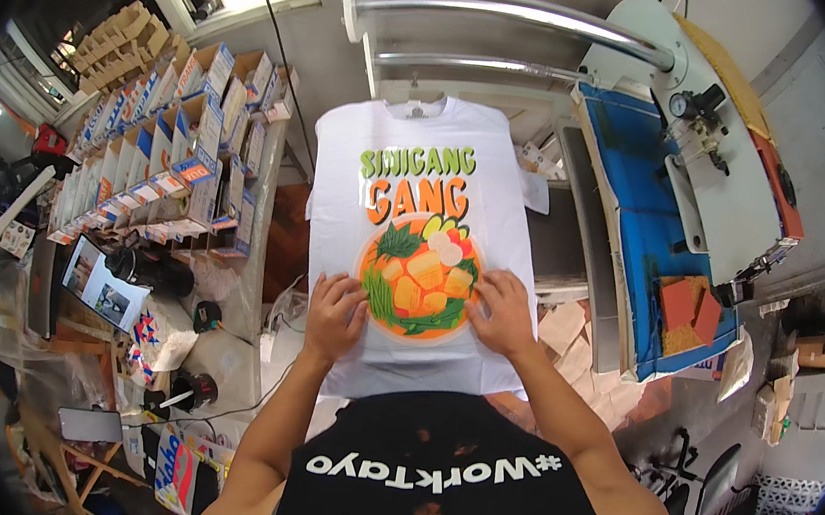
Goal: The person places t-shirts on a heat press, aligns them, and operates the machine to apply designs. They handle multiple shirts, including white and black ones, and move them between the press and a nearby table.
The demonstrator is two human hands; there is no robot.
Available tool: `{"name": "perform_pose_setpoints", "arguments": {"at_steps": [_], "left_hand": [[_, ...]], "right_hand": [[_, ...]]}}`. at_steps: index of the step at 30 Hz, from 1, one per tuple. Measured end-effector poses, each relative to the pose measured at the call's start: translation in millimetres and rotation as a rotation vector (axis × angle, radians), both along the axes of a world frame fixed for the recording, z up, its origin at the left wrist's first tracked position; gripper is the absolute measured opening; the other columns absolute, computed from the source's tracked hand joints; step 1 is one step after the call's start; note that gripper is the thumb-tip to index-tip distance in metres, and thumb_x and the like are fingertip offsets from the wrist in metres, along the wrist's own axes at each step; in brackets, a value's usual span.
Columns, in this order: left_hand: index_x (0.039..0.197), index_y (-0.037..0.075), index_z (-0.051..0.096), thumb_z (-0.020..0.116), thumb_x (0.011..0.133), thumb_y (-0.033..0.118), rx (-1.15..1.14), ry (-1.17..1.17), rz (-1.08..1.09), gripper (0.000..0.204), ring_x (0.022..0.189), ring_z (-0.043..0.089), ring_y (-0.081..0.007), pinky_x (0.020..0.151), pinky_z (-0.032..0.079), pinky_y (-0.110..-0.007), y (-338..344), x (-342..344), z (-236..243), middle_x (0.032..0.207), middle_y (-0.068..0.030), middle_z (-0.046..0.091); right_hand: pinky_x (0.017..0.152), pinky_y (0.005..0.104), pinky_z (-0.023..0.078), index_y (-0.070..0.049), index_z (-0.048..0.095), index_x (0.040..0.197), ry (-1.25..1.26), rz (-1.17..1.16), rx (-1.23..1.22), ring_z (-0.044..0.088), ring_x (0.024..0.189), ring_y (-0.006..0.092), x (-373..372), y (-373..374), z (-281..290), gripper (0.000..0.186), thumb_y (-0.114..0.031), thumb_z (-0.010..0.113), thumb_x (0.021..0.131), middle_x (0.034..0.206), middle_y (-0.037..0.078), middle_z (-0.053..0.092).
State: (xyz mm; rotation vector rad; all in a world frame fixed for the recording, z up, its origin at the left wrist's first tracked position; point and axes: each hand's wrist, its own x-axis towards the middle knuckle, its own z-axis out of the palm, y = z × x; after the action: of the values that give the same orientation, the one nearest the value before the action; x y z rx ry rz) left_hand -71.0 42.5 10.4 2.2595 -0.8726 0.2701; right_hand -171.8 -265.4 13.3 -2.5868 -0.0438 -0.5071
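Note:
A white T-shirt lies spread out in front of me, its collar at the far end. Its front carries a colourful print of a round bowl of food under green and orange lettering, with glossy glare on part of it. My left hand rests at the left edge of the bowl picture, fingers extended on the fabric. At the right edge lies my right hand, its fingers also apart and touching the shirt. The surface under the shirt is mostly hidden.
To the right stands a heat press with a blue-covered board and a pressure gauge; its chrome bars cross beyond the shirt. Cardboard bins fill the left table, near a laptop. Paper sheets lie at right.

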Motion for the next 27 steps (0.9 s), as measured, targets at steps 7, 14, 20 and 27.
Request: {"name": "perform_pose_setpoints", "arguments": {"at_steps": [7,14,20,27], "left_hand": [[0.087,0.006,0.068,0.075,0.076,0.011,0.004,-0.062,0.024,0.014,0.115,0.058,-0.0328,0.109,0.036,-0.054,-2,-3,0,0.111,-0.0098,0.066],[0.088,0.007,0.068,0.075,0.076,0.013,0.007,-0.056,0.029,0.015,0.116,0.058,-0.0319,0.109,0.035,-0.054,-1,-5,-3,0.110,-0.0088,0.065],[0.088,0.007,0.068,0.075,0.077,0.014,0.009,-0.088,0.031,0.014,0.115,0.058,-0.0310,0.108,0.036,-0.054,-4,-5,-1,0.110,-0.0080,0.065],[0.088,0.008,0.069,0.075,0.077,0.015,0.024,-0.091,0.041,0.015,0.115,0.058,-0.0309,0.108,0.037,-0.054,1,-5,-5,0.109,-0.0071,0.065]], "right_hand": [[0.105,0.0486,0.037,-0.005,0.064,0.106,0.027,0.013,-0.093,0.048,0.122,0.0359,-5,6,6,0.039,-0.032,0.074,0.080,0.124,0.014,0.055],[0.104,0.0480,0.036,-0.005,0.063,0.107,0.000,0.017,-0.100,0.047,0.122,0.0352,-7,6,0,0.039,-0.032,0.073,0.080,0.123,0.013,0.054],[0.105,0.0477,0.036,-0.007,0.062,0.108,0.122,-0.029,-0.067,0.046,0.123,0.0350,-3,6,9,0.039,-0.032,0.074,0.079,0.125,0.013,0.054],[0.105,0.0479,0.040,-0.008,0.067,0.104,-0.257,-0.370,-0.146,0.053,0.119,0.0348,-25,-67,102,0.029,-0.014,0.077,0.078,0.122,0.015,0.060]]}}
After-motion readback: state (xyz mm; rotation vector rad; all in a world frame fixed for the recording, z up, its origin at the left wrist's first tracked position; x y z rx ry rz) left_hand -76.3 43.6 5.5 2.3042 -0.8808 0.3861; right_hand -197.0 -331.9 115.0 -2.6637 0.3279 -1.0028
